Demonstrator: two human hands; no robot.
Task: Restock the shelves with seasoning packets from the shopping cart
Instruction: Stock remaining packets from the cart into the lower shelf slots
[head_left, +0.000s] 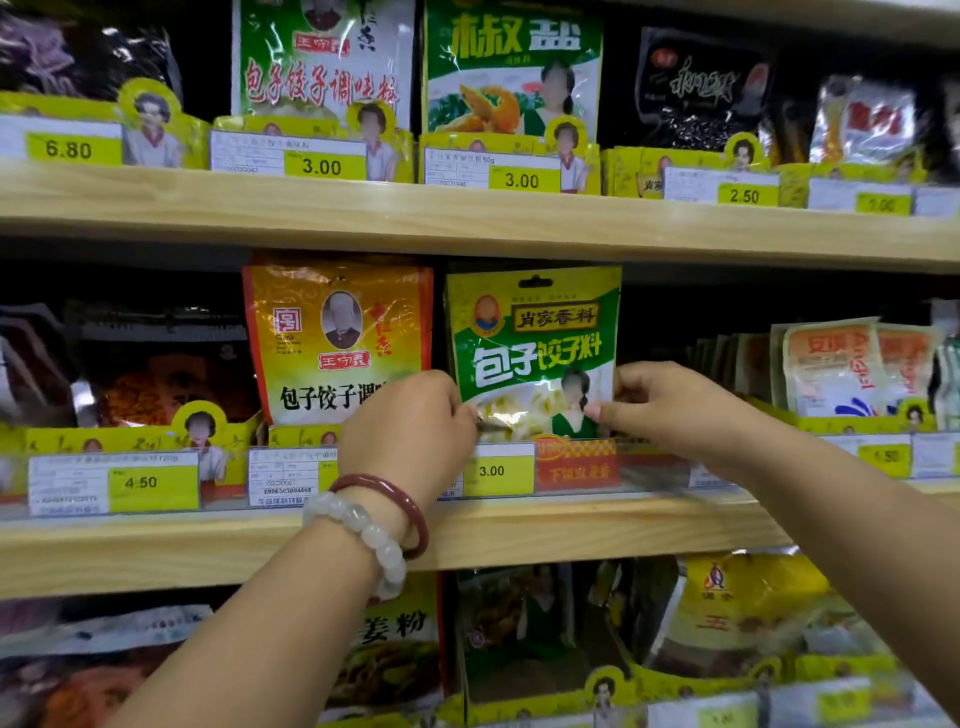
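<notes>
Two hands were on one green seasoning packet (535, 353), which stood upright in the middle shelf (519, 525) slot above the 3.00 price tag (497, 470). Left of that packet, an orange packet (337, 338) already stood in its own slot, just beside it and partly hidden by the left hand (408, 421). That hand, with a red bangle (387, 499) and a white bead bracelet (363, 530) on the wrist, had its fingers curled at the green packet's lower left edge, pinching it. The right hand (660, 402) pinched the lower right edge, thumb in front. The hands were apart, with the packet's width between them.

Right of the green packet, the slot looked dark and only thinly filled near its front, and beyond it stood a row of pale packets (831, 369).

By my reading, this packet was nearly placed and only needed straightening and letting go. The slots around it above, beside and below held stock, so much of this section seemed done. The shopping cart was out of view, so how many packets remained could not be told.
</notes>
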